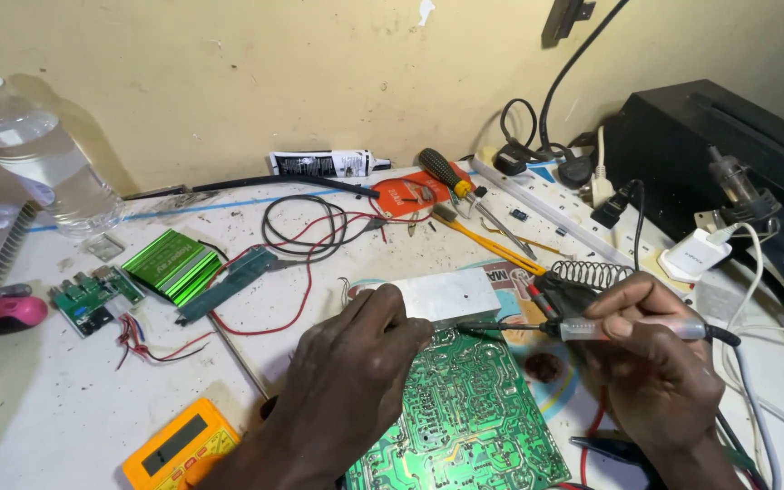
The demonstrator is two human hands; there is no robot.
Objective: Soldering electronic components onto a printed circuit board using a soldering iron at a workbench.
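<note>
Green circuit board (465, 417) under curled left hand (356, 372); right hand (655, 363) grips soldering iron (628, 328).

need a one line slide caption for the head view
Left hand steadies a green circuit board while the right hand holds a soldering iron over it.

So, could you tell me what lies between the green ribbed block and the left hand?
In the head view, a dark green strip and red wire lie between the green ribbed block and the left hand.
</note>
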